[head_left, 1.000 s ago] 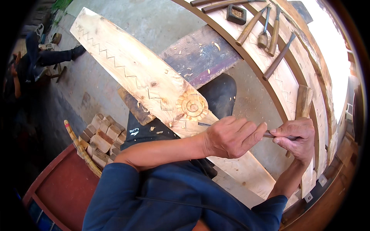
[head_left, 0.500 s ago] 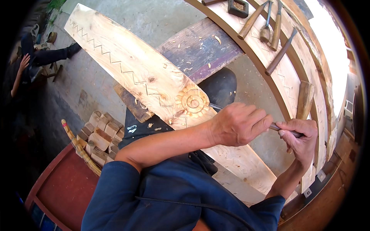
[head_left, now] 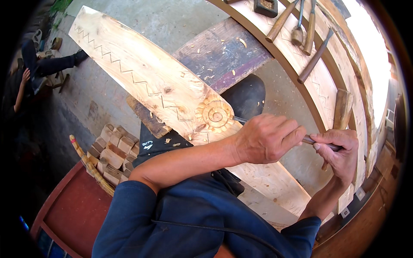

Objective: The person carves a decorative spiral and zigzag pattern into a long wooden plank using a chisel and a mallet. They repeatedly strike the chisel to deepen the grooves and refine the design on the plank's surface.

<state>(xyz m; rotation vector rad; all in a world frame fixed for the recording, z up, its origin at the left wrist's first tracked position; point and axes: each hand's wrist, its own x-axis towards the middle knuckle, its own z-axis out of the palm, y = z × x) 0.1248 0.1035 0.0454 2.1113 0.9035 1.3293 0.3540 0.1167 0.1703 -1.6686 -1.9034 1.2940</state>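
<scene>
At the far left, a person in dark clothing [head_left: 53, 66] sits with one arm bent. Near left lies a flat red-brown panel with a raised edge [head_left: 71, 210]; just beyond it, a yellowish, jointed cane-like handle [head_left: 88, 165] curves beside a heap of pale, squared wooden blocks [head_left: 114, 155].

A long, pale wooden board with a pencilled-looking zigzag line [head_left: 124, 56] slants from far left to near right, crossing a narrow, weathered counter of dark planking [head_left: 206, 56] strewn with shavings. Around the board's middle sits a round, petalled rosette with a spiral centre [head_left: 216, 116], cut into the wood.

To the right of the rosette, the left hand [head_left: 269, 139] has its fingers wrapped around a slim carving tool with a dark metal blade and brown handle [head_left: 307, 139]. The blade's tip is at the rosette's right edge. Farther off, a small black square box [head_left: 266, 7] and several wooden-handled chisels [head_left: 316, 56] lie on curved pale planks [head_left: 320, 90]. The right hand [head_left: 342, 150] grips the tool's handle end, thumb and fingers closed on it. Just beyond stands or lies a thick brown wooden block [head_left: 342, 109].
</scene>
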